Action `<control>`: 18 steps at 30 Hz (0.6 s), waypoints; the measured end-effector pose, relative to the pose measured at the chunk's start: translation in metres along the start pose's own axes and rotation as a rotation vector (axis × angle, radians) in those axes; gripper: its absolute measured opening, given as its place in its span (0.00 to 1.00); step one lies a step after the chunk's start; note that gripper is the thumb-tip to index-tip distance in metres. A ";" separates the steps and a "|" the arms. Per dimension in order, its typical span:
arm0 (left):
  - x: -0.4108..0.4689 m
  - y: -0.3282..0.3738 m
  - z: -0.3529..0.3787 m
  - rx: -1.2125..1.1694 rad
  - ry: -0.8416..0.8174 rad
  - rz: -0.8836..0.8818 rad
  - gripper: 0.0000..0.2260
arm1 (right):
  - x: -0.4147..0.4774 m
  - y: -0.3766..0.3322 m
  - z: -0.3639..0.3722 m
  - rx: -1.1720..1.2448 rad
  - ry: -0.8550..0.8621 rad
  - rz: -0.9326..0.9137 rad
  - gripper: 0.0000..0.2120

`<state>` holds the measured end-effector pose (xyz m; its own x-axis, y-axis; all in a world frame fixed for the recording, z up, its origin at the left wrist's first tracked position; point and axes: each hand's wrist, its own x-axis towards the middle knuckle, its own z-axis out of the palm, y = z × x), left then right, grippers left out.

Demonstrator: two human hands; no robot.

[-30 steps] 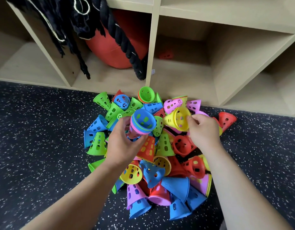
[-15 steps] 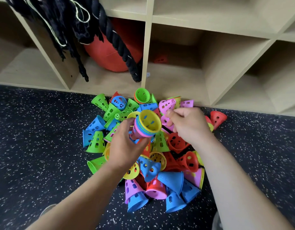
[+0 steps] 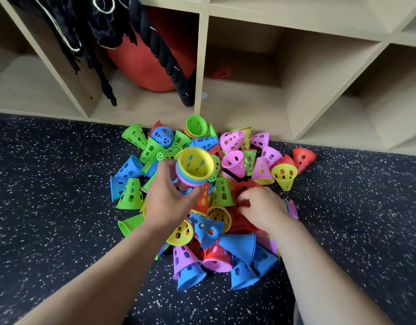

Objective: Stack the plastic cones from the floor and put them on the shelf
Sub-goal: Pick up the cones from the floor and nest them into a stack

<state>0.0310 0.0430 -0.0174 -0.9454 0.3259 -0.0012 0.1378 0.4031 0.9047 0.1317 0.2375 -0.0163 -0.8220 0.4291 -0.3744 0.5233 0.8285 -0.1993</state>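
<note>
1. On the dark speckled floor (image 3: 61,207), just in front of the wooden shelf (image 3: 249,106), lies a loose pile of cones (image 3: 237,245) in green, blue, pink, yellow and red. Most are tipped on their sides.
2. The left grip (image 3: 166,202) is closed round a stack of cones (image 3: 194,166), held above the middle of the pile. The stack is tilted with its wide mouth toward the camera, and the inside that shows is a yellow cone.
3. The right grip (image 3: 264,207) is down on the right part of the pile, fingers curled onto a red cone (image 3: 243,187). The spot is blurred, yet thumb and fingers appear to pinch the cone's edge.
4. Both bare forearms reach in from the bottom edge; the two grips are near each other but apart.
5. At the back of the shelf compartment straight behind the pile sits a small red thing with holes (image 3: 222,72).
6. The compartment to its left holds a red ball (image 3: 146,64), with a thick black rope (image 3: 164,57) hanging in front of it.
</note>
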 end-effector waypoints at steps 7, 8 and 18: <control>0.002 -0.001 0.000 0.043 -0.012 -0.007 0.25 | 0.007 -0.004 0.004 -0.038 0.094 -0.024 0.14; 0.001 -0.002 0.000 0.048 -0.014 -0.005 0.25 | 0.006 -0.007 0.006 -0.079 0.043 -0.022 0.14; -0.010 0.003 0.003 0.101 -0.014 0.008 0.25 | -0.017 0.002 -0.001 0.200 0.835 -0.015 0.08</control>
<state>0.0421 0.0436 -0.0165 -0.9401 0.3408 -0.0010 0.1748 0.4846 0.8571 0.1461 0.2320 -0.0097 -0.6839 0.6081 0.4031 0.4764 0.7907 -0.3845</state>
